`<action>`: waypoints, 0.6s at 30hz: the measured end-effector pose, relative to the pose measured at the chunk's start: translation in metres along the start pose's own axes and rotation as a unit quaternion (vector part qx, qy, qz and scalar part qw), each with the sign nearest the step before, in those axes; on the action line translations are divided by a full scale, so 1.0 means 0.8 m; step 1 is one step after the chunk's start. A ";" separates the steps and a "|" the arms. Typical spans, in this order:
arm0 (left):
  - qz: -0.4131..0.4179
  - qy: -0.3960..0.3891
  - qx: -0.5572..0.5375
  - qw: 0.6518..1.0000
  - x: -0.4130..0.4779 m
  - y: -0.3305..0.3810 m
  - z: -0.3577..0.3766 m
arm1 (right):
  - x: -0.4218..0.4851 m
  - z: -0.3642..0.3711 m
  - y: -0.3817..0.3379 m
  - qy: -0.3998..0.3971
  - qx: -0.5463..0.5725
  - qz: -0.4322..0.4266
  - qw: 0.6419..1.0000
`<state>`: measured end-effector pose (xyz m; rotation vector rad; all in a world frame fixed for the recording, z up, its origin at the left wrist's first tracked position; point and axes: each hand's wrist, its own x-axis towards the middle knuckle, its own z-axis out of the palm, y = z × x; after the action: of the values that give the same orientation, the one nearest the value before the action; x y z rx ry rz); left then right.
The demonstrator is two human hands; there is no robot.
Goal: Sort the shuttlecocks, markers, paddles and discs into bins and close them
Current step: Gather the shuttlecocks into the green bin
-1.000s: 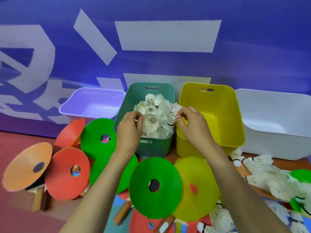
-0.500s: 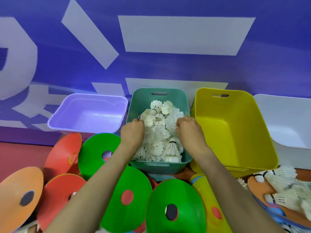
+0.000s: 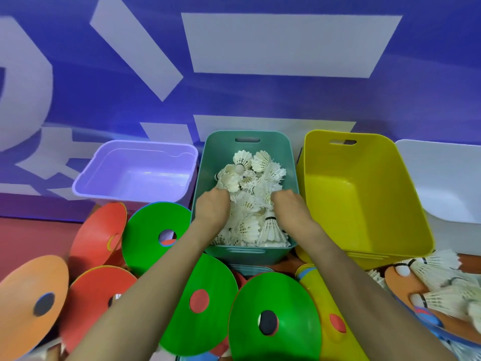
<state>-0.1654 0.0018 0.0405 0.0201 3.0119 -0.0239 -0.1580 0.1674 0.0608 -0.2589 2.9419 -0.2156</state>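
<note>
Deep inside the green bin [image 3: 208, 162], your left hand [image 3: 212, 209] and right hand [image 3: 289, 207] rest on the pile of shuttlecocks [image 3: 250, 178]. Your fingers are tucked under the feathers, so I cannot tell if they hold any.

A blue-violet wall banner [image 3: 260, 100] spans 9 through 12 to 3 o'clock, printed with large pale white blocks [image 3: 286, 45] and strokes. Red floor [image 3: 31, 238] shows at 8 o'clock.
</note>
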 end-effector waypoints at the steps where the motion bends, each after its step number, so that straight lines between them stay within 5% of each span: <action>1: -0.003 -0.005 -0.009 1.000 -0.003 -0.001 0.000 | 0.000 0.001 0.001 0.008 0.006 -0.004 1.000; 8: -0.023 -0.029 -0.086 0.996 -0.037 -0.004 -0.013 | -0.033 -0.008 0.016 0.056 0.074 -0.035 0.995; 18: 0.072 0.166 -0.267 0.947 -0.147 0.124 -0.024 | -0.166 -0.028 0.112 0.175 0.165 -0.065 0.968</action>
<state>-0.0496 0.0996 0.0731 0.2106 3.2180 0.8887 -0.0480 0.2819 0.0899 -0.3993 3.1592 -0.8424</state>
